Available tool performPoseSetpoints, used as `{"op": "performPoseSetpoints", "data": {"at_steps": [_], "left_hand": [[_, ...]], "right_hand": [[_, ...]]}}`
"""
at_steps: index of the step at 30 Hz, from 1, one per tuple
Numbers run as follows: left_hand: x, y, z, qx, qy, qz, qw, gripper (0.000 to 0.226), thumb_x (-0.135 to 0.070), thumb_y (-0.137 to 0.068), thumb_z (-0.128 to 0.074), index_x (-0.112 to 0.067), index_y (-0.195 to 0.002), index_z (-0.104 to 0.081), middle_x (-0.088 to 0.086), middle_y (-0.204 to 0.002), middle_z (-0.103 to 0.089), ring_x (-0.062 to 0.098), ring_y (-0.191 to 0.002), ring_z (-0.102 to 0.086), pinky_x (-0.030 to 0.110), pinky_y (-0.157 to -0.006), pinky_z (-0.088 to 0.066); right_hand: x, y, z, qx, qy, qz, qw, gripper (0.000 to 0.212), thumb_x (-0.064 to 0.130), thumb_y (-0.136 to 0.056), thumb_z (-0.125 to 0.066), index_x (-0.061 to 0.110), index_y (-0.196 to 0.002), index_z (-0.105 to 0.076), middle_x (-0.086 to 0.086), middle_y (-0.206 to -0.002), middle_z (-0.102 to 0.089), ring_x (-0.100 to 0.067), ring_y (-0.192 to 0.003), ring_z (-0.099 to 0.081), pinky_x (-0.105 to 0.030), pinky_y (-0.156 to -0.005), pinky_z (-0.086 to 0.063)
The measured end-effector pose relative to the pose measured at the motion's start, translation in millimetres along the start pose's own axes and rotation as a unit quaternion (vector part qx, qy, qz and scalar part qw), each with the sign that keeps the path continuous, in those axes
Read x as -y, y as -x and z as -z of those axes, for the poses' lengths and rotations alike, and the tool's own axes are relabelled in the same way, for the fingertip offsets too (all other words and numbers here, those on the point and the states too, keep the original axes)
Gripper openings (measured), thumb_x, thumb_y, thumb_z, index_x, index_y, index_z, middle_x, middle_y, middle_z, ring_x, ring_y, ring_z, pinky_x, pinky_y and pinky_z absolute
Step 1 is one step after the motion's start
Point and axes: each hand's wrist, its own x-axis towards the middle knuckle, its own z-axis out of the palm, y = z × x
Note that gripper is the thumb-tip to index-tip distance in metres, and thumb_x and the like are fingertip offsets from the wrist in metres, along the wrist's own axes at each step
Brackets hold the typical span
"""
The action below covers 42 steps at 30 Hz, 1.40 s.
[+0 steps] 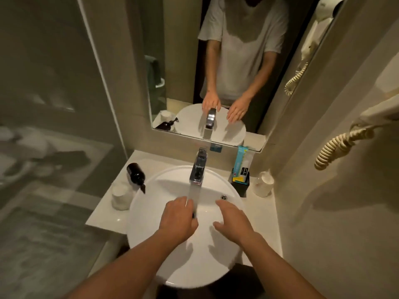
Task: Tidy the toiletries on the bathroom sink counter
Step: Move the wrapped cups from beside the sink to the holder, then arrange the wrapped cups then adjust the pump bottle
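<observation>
Both my hands hover over the white round basin (149, 197). My left hand (178, 219) sits under the water running from the chrome tap (198, 167), fingers loosely curled, with nothing seen in it. A small dark spot beside its fingertips may be the drain. My right hand (234, 221) is to the right of the stream, fingers spread and empty. A dark pump bottle (136, 174) and a wrapped white cup (120, 198) stand on the counter (105, 216) at the left. On the right are a black holder (243, 186) with blue toiletry packets (241, 160) and another white cup (263, 184).
A mirror (183, 61) above the counter reflects a person in a white shirt and both hands. A wall hair dryer with a coiled cord (336, 145) hangs at the right. A glass partition stands at the left. The counter is narrow around the basin.
</observation>
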Motion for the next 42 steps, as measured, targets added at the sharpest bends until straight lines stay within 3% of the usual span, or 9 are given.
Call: {"op": "performPoseSetpoints", "data": {"at_steps": [4, 17, 24, 27, 35, 42], "left_hand": [[44, 23, 14, -0.010, -0.023, 0.063, 0.998, 0.051, -0.051, -0.093, -0.048, -0.017, -0.131, -0.051, 0.005, -0.134, -0.055, 0.026, -0.125, -0.051, 0.042, -0.104, -0.041], [182, 40, 38, -0.022, 0.012, 0.219, 0.975, 0.051, -0.050, -0.091, -0.052, -0.019, -0.131, -0.050, 0.003, -0.130, -0.055, 0.024, -0.123, -0.051, 0.040, -0.103, -0.041], [237, 24, 22, 0.009, 0.067, 0.236, 0.970, 0.061, -0.050, -0.089, -0.061, -0.017, -0.138, -0.045, 0.006, -0.136, -0.053, 0.025, -0.125, -0.050, 0.040, -0.105, -0.042], [257, 13, 14, 0.038, 0.107, 0.247, 0.962, 0.074, -0.050, -0.086, -0.067, -0.017, -0.146, -0.038, 0.006, -0.143, -0.049, 0.026, -0.132, -0.047, 0.041, -0.109, -0.041], [298, -15, -10, 0.087, 0.170, 0.214, 0.958, 0.098, -0.054, -0.079, -0.077, -0.016, -0.156, -0.029, 0.007, -0.155, -0.043, 0.027, -0.141, -0.042, 0.041, -0.115, -0.037], [308, -30, -26, 0.074, 0.261, 0.192, 0.943, 0.069, -0.037, -0.072, -0.087, -0.022, -0.133, -0.058, -0.002, -0.129, -0.062, 0.022, -0.115, -0.060, 0.040, -0.096, -0.052]], "right_hand": [[45, -11, -12, 0.016, 0.013, 0.068, 0.997, 0.075, 0.041, -0.089, -0.070, 0.027, -0.154, -0.036, 0.002, -0.159, -0.043, -0.020, -0.144, -0.043, -0.035, -0.117, -0.036], [176, -87, -39, 0.077, 0.027, 0.154, 0.985, 0.077, 0.044, -0.091, -0.066, 0.022, -0.157, -0.032, 0.000, -0.163, -0.036, -0.021, -0.149, -0.035, -0.039, -0.120, -0.032], [227, -125, -57, 0.102, 0.051, 0.168, 0.979, 0.072, 0.037, -0.086, -0.071, 0.020, -0.150, -0.043, -0.005, -0.148, -0.053, -0.026, -0.133, -0.053, -0.036, -0.108, -0.044], [245, -140, -65, 0.098, 0.058, 0.179, 0.977, 0.065, 0.039, -0.081, -0.076, 0.022, -0.139, -0.054, -0.005, -0.135, -0.063, -0.027, -0.118, -0.061, -0.037, -0.097, -0.052], [269, -178, -92, 0.100, 0.170, 0.223, 0.955, 0.068, 0.062, -0.070, -0.075, 0.022, -0.122, -0.059, -0.005, -0.126, -0.065, -0.027, -0.118, -0.057, -0.040, -0.098, -0.049], [268, -191, -116, 0.073, 0.188, 0.260, 0.944, 0.067, 0.065, -0.078, -0.070, 0.020, -0.127, -0.060, -0.005, -0.131, -0.064, -0.025, -0.126, -0.051, -0.039, -0.106, -0.041]]}}
